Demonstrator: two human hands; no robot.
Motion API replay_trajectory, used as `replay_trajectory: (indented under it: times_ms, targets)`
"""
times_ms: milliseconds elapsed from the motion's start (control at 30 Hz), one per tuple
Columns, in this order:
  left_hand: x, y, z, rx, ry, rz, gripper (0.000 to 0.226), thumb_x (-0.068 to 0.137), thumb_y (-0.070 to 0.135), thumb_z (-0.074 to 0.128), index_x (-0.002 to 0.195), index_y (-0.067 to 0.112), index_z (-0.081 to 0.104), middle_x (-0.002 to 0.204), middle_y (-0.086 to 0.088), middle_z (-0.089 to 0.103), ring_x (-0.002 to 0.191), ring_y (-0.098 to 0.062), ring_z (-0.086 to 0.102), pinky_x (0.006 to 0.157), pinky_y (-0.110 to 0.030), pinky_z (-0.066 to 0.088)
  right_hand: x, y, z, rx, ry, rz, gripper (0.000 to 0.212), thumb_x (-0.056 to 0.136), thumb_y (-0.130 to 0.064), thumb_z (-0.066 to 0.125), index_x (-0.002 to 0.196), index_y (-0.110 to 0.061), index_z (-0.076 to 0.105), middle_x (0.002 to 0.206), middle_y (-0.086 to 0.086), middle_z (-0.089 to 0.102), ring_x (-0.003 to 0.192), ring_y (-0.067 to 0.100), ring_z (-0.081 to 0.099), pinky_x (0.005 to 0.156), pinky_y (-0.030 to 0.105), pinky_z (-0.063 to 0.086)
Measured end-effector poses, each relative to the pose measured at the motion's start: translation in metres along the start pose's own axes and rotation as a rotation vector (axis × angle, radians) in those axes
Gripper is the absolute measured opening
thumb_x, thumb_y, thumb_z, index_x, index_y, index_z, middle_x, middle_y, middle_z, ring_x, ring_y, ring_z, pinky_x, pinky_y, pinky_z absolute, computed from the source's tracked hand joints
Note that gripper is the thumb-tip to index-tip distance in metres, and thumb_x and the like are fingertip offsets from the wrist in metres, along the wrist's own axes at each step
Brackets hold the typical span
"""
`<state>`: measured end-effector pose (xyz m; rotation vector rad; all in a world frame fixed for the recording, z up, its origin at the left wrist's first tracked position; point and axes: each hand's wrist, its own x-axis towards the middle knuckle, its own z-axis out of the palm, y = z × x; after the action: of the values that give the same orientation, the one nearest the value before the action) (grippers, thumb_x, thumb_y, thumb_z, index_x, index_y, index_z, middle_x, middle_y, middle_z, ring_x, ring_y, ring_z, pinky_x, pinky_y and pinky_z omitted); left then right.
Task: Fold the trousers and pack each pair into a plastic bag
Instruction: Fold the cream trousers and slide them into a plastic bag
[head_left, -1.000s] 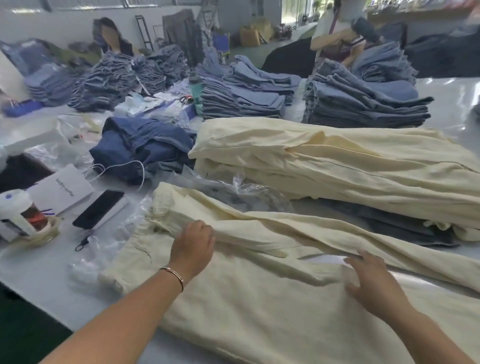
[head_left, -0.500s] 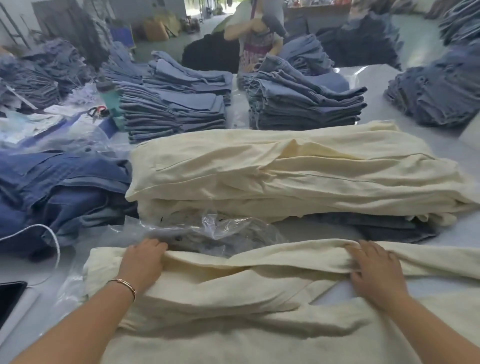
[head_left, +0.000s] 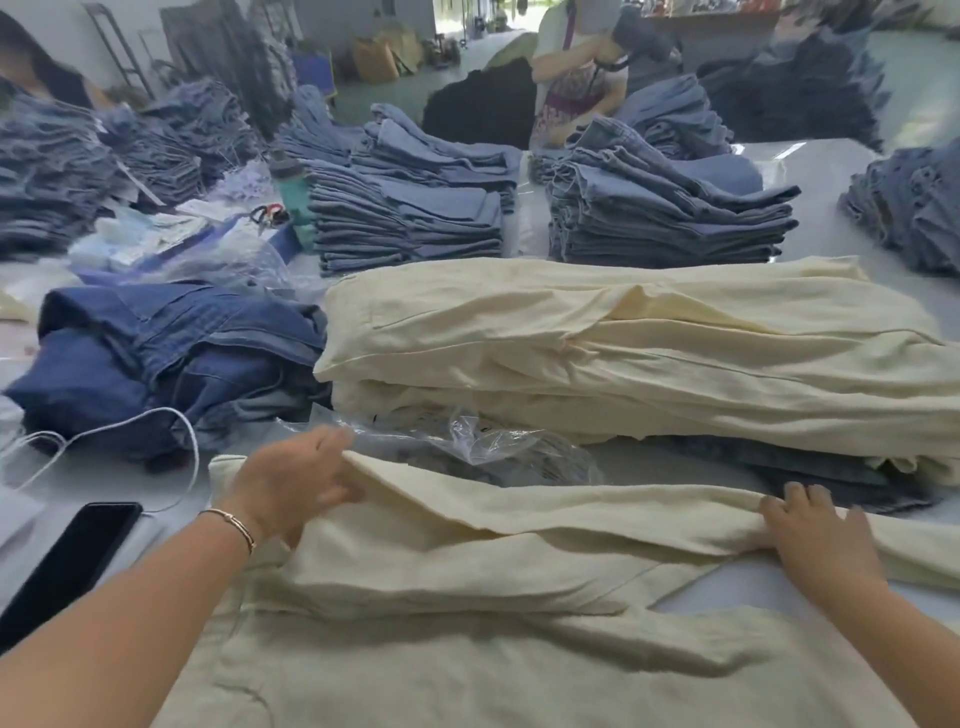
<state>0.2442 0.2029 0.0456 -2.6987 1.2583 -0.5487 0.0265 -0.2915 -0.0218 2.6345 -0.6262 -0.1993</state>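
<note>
A pair of cream trousers (head_left: 467, 613) lies spread across the table in front of me. My left hand (head_left: 291, 483) grips the far edge of the upper leg near the waist and holds it raised off the table. My right hand (head_left: 821, 540) has its fingers curled over the same far edge further along the leg. A crumpled clear plastic bag (head_left: 493, 441) lies just behind the trousers. Beyond it sits a stack of cream trousers (head_left: 623, 353).
A heap of dark blue jeans (head_left: 171, 353) sits at the left, with a white cable (head_left: 104, 431) and a black phone (head_left: 78, 556) nearer me. Folded denim stacks (head_left: 405, 218) fill the back of the table by a green bottle (head_left: 291, 192). A person (head_left: 576, 67) works beyond.
Both hands reached from the near part of the trousers to the leg's far edge. My left hand has now lifted that edge off the table.
</note>
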Motion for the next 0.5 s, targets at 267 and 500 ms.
replay_trajectory:
  times_ms: [267, 500]
  targets:
    - [-0.031, 0.027, -0.045, -0.046, -0.032, -0.198, 0.033, 0.072, 0.006, 0.075, 0.100, 0.003, 0.058, 0.086, -0.011, 0.064, 0.070, -0.031, 0.066, 0.057, -0.037, 0.055, -0.001, 0.039, -0.027, 0.313, 0.139, 0.128, 0.010, 0.085, -0.015, 0.066, 0.087, -0.006, 0.062, 0.092, 0.013, 0.055, 0.091, 0.034, 0.055, 0.071, 0.038, 0.043]
    - [-0.083, 0.086, -0.069, -0.099, 0.198, -0.166, 0.019, 0.076, 0.013, 0.046, 0.084, 0.007, 0.062, 0.073, -0.009, 0.058, 0.057, -0.030, 0.060, 0.045, -0.030, 0.050, -0.047, 0.090, -0.058, 0.542, 0.730, 0.064, 0.018, 0.084, 0.001, 0.037, 0.072, 0.002, 0.050, 0.063, 0.025, 0.052, 0.056, 0.039, 0.054, 0.052, 0.040, 0.044]
